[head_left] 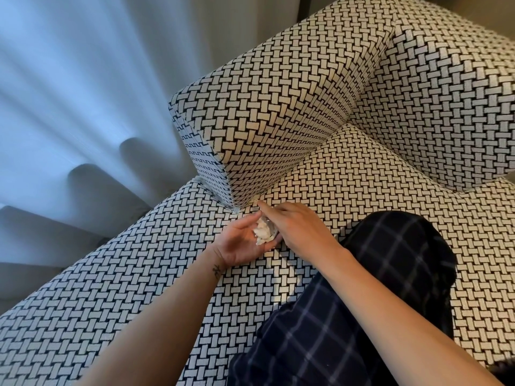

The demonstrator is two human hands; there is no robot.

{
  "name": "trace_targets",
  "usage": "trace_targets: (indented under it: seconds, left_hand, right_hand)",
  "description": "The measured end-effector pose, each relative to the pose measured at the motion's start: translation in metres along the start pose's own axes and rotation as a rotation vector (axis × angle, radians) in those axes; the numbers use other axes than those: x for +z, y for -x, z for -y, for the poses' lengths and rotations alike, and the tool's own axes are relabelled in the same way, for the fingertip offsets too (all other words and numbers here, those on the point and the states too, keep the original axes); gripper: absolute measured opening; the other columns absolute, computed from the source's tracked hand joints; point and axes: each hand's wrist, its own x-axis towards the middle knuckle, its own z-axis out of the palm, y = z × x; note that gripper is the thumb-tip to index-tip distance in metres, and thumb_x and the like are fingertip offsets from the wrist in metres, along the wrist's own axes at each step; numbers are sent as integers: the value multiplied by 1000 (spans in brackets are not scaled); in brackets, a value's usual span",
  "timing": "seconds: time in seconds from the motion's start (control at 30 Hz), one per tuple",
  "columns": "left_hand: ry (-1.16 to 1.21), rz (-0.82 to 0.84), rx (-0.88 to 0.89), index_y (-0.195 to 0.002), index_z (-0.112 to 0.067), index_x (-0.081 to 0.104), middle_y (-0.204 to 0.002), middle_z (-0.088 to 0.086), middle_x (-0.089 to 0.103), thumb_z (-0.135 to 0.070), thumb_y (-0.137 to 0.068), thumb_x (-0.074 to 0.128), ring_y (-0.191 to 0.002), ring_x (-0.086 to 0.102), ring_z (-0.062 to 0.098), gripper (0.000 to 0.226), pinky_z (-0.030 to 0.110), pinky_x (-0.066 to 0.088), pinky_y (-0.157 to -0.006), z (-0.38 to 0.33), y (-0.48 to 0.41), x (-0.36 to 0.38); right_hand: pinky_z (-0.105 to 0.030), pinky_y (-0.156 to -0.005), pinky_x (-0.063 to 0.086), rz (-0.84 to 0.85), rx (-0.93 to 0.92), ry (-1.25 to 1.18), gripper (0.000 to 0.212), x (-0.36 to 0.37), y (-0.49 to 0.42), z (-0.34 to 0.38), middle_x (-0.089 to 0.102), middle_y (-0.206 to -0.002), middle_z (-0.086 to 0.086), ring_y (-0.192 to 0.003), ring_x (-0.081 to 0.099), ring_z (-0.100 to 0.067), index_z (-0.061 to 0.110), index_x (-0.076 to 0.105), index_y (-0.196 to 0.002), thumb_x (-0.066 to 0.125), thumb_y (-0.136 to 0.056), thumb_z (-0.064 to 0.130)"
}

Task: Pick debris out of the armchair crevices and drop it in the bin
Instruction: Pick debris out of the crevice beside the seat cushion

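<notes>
The armchair (362,174) is covered in a black and white woven pattern. My left hand (242,243) lies palm up on the seat cushion near the front of the left armrest (264,112), cupping a crumpled white wad of debris (263,232). My right hand (295,229) sits just right of it, knuckles up, with its index finger stretched to the crevice (255,201) where the armrest meets the seat. Its other fingers curl over the wad; what they hold is hidden. No bin is in view.
A pale curtain (83,93) hangs in folds left of the armchair. My knee in dark checked trousers (376,288) rests on the seat cushion at the right. The chair's backrest (446,93) rises at the upper right.
</notes>
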Motion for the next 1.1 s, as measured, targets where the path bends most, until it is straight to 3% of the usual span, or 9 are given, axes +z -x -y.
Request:
trace_targets:
  seconds: [0.1,0.2,0.43,0.5,0.6,0.73,0.83,0.93,1.1]
  left_hand:
    - [16,-2,-10,-128,3,58,-125,18,57,-10,-93,66,-119,56,27,38,41,47,-109,-1,2,1]
    - [89,-37,-16,-122,3,66,-120,20,64,3,-85,65,-111,65,29,36,41,55,-100,-1,6,2]
    - [93,-61,-30,-137,3,59,-128,21,62,3,-90,56,-114,65,27,47,36,51,-105,2,18,9]
    - [99,-55,-36,-147,2,48,-132,21,57,3,-92,56,-117,63,28,56,37,53,-103,4,20,7]
    - [96,-5,-67,-157,0,29,-147,21,45,3,-98,49,-130,53,30,63,39,45,-113,5,28,0]
    - [105,-30,-90,-157,1,29,-161,23,32,-1,-102,38,-140,45,34,56,43,36,-119,5,42,-14]
    - [46,-65,-97,-157,0,28,-161,22,33,-2,-102,38,-143,43,34,56,50,31,-121,2,46,-13]
    - [26,-66,-113,-157,1,28,-160,23,35,-3,-105,32,-146,38,35,53,56,23,-124,1,51,-15]
    - [75,-70,-76,-155,3,33,-160,26,34,0,-101,37,-147,37,37,54,52,25,-124,0,54,-14]
  right_hand:
    - [-36,-106,44,-10,23,-55,69,1,3,-3,59,-137,-3,-126,53,-22,31,23,-159,58,-100,22]
    - [-38,-100,49,-24,141,-296,50,1,5,-7,59,-136,0,-120,56,-18,35,30,-156,41,-108,31]
    - [-36,-104,46,-17,277,-538,41,16,-5,-15,61,-138,4,-125,54,-14,28,49,-147,40,-108,23]
    - [-36,-107,42,-15,265,-511,39,18,-11,-15,60,-138,3,-130,49,-16,24,53,-144,40,-107,19]
    - [-37,-119,27,-23,255,-458,42,21,-18,-11,49,-151,3,-143,34,-17,28,48,-149,39,-108,20]
    - [-43,-126,5,105,209,-368,49,28,-23,-11,16,-167,12,-155,3,-14,34,28,-158,32,-109,30]
    - [-37,-122,-6,141,158,-281,52,32,-23,-14,7,-168,14,-155,-7,-11,31,21,-160,32,-109,33]
    - [-36,-122,-5,125,176,-350,52,34,-22,-13,9,-167,16,-155,-5,-9,31,26,-159,37,-108,34]
    - [-41,-124,7,4,259,-464,47,35,-30,-13,31,-162,13,-153,13,-12,27,43,-152,45,-105,33]
